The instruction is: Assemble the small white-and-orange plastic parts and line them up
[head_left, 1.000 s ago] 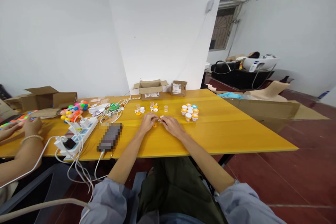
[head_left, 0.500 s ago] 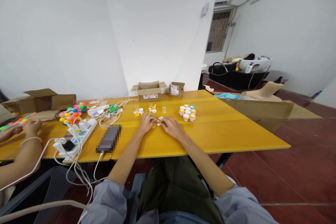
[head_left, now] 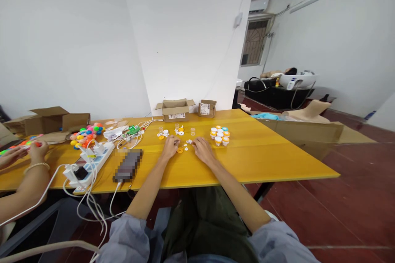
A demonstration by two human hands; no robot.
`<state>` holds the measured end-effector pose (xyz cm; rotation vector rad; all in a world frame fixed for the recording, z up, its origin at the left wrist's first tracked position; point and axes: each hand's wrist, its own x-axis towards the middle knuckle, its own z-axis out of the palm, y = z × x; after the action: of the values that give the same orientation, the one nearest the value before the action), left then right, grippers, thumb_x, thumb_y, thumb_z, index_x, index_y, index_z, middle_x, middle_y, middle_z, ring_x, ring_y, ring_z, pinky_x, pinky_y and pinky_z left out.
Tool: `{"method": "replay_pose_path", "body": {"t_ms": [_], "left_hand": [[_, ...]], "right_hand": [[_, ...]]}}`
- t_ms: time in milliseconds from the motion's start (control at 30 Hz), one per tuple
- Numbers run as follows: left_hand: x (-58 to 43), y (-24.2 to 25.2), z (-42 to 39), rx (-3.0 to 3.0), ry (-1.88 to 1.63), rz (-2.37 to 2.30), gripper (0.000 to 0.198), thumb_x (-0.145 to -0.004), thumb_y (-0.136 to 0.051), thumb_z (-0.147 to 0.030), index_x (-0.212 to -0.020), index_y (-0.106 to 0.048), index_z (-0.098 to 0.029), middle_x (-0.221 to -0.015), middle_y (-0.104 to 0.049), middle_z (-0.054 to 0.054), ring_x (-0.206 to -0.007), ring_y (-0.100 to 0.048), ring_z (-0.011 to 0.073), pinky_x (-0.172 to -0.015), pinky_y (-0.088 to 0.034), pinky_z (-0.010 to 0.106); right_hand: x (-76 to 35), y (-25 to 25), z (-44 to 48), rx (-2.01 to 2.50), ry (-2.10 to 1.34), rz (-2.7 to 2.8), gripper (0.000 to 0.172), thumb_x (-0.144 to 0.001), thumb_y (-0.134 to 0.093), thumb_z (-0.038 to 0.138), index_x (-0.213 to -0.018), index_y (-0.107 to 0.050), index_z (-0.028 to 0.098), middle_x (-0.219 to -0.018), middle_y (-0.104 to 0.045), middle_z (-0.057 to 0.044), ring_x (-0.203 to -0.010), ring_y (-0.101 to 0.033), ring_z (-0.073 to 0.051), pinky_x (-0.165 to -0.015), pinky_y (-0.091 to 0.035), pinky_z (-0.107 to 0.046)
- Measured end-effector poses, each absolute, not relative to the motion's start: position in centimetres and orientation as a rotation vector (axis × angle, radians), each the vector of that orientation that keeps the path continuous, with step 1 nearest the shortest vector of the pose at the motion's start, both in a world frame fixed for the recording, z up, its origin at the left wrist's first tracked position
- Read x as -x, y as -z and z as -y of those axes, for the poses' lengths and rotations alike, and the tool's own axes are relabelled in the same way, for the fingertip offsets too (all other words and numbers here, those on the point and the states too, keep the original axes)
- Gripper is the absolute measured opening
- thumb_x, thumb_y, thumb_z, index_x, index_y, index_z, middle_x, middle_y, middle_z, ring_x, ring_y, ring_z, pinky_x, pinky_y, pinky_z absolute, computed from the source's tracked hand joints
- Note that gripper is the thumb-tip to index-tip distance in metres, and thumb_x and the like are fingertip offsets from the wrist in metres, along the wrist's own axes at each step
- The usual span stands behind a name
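Observation:
My left hand rests on the table with its fingers curled together; whatever is between them is too small to make out. Beside its fingertips lies an orange plastic disc. Across a narrow gap, my right hand has its fingertips pinched at a small white plastic part. A white round piece lies between the hands. Beyond them sit a clear plastic cup, white and orange lids, and more small parts around another clear cup.
Finished-looking capped cups stand grouped on the right. Two cardboard boxes are against the wall. On the left are a phone, a power strip, cables and colourful balls. Another person's hand works at far left.
My hands have moved slightly apart, showing more of the small white pieces between them. The camera view has tilted up a little.

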<state>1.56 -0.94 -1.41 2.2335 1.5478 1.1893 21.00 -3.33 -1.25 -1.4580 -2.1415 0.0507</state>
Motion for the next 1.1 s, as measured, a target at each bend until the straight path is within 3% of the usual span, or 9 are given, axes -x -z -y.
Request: {"method": "replay_pose_path", "body": {"t_ms": [367,633,800,1100], "left_hand": [[-2.3,0.8,2.0,-2.400,-0.963,-1.400,0.025,-0.086,-0.059,-0.014,-0.093,-0.079,-0.026,-0.105,-0.067,0.007,-0.107,-0.059,0.0233,-0.102,-0.046,0.041],[-2.3,1.1,1.8,-2.439,-0.888,-1.398,0.032,-0.089,-0.053,-0.014,-0.103,-0.079,-0.027,-0.107,-0.067,0.006,-0.110,-0.057,0.0234,-0.103,-0.045,0.041],[-2.2,1.2,1.6,-2.447,-0.893,-1.341,0.035,-0.089,-0.050,-0.012,-0.103,-0.079,-0.026,-0.107,-0.066,0.007,-0.109,-0.057,0.0232,-0.104,-0.046,0.040],[-2.1,1.5,1.3,-2.336,-1.039,-1.325,0.032,-0.089,-0.051,-0.013,-0.104,-0.077,-0.025,-0.101,-0.067,0.006,-0.102,-0.062,0.0208,-0.099,-0.050,0.037]], "right_hand": [[-20.5,0.8,3.9,1.492,0.034,2.222,0.040,-0.094,-0.044,0.009,-0.120,-0.068,0.027,-0.115,-0.067,-0.009,-0.108,-0.060,-0.021,-0.091,-0.046,-0.032],[-20.4,1.2,3.7,1.548,0.054,2.200,0.033,-0.096,-0.045,0.014,-0.117,-0.069,0.024,-0.118,-0.065,-0.011,-0.110,-0.058,-0.023,-0.092,-0.044,-0.034],[-20.5,1.7,3.4,1.480,0.048,2.198,0.037,-0.096,-0.048,0.017,-0.126,-0.066,0.027,-0.122,-0.064,-0.012,-0.113,-0.055,-0.025,-0.093,-0.044,-0.037],[-20.9,2.3,2.9,1.427,0.019,2.203,0.036,-0.095,-0.048,0.016,-0.123,-0.068,0.028,-0.121,-0.064,-0.012,-0.112,-0.054,-0.026,-0.092,-0.044,-0.038]]}}
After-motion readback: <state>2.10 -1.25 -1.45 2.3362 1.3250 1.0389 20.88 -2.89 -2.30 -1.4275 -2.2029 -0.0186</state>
